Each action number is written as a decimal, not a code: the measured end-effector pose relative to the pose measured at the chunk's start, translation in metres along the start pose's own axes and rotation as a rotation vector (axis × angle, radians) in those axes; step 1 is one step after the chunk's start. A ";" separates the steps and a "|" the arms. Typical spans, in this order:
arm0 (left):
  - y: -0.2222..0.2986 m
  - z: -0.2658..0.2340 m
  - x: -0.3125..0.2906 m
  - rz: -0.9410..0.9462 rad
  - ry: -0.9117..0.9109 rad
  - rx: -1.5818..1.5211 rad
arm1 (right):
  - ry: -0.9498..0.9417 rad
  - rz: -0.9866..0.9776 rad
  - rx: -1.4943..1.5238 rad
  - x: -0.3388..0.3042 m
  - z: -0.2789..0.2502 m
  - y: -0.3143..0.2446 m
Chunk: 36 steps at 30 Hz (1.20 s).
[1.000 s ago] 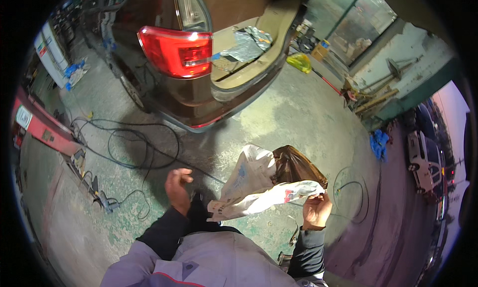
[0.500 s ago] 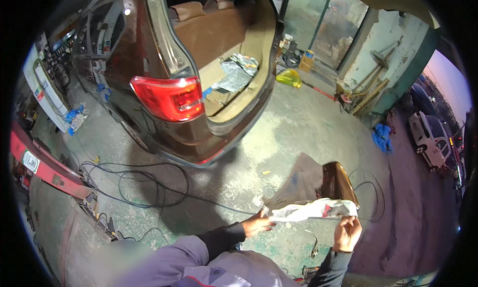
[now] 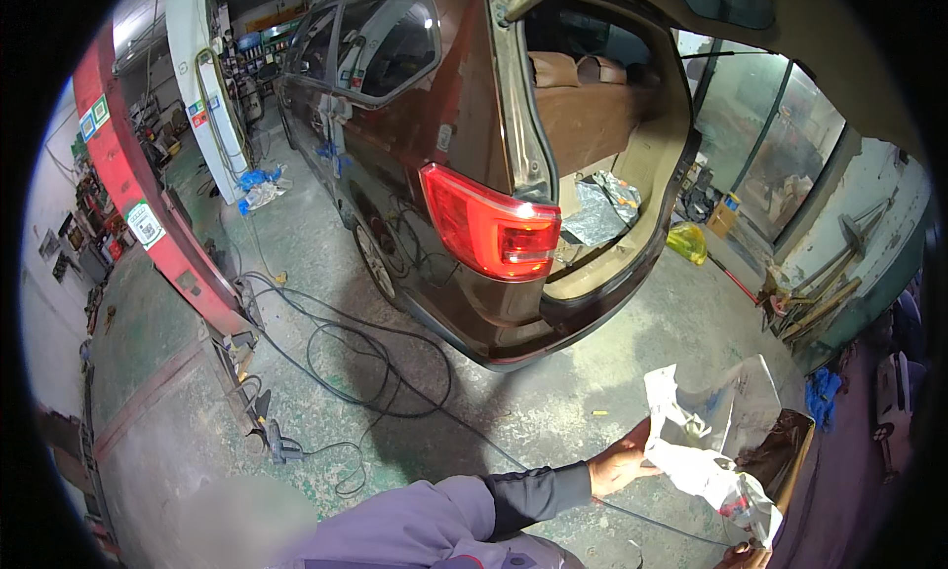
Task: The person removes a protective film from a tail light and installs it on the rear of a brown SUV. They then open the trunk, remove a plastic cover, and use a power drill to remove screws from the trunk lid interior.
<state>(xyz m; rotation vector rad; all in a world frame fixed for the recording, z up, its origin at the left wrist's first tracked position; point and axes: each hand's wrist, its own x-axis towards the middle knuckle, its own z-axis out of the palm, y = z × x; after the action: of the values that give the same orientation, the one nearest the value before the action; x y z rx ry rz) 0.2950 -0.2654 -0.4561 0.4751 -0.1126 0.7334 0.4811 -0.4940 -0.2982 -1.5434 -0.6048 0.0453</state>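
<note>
Between my hands is a glossy brown panel-like piece (image 3: 793, 441) with crumpled white sheeting (image 3: 706, 475) along its near side. A greyish, see-through-looking sheet (image 3: 731, 396) rises behind the white part; how these parts join is unclear. My left hand (image 3: 620, 465) is closed on the left edge of the white sheeting, thumb side up. My right hand (image 3: 748, 556) touches the near right corner and is mostly cut off by the lower edge of the view, its fingers bent there. Beyond the hands stands a dark brown car (image 3: 494, 317) with its tailgate up and a red tail light (image 3: 494, 223).
A black cable (image 3: 395, 411) loops over the worn floor beside the car. At left stand a red lift post (image 3: 148, 184) and a pale post (image 3: 202, 85). A yellow bag (image 3: 686, 243), long-handled tools (image 3: 839, 268) and a blue bundle (image 3: 822, 399) lie at right.
The view has turned left, so the car sits further right. The white sheeting has been raised and folded up on its left side, with my left hand now gripping that edge.
</note>
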 end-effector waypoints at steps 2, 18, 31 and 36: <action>0.010 0.013 0.007 0.089 0.035 -0.081 | -0.037 -0.196 -0.221 -0.001 0.001 0.003; -0.002 -0.017 -0.015 -0.149 0.553 0.416 | -0.159 -0.334 -0.544 -0.020 -0.017 0.056; -0.180 0.025 0.071 -0.581 0.119 0.746 | -0.574 0.392 0.259 0.070 -0.010 0.167; -0.247 0.058 0.138 -0.578 0.207 0.779 | -0.760 0.393 0.444 0.131 -0.081 0.187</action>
<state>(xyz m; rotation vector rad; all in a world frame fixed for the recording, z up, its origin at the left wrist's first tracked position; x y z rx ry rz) 0.5662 -0.3657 -0.4617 1.1101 0.5090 0.2232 0.6889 -0.5060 -0.4224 -1.1558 -0.8001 1.0336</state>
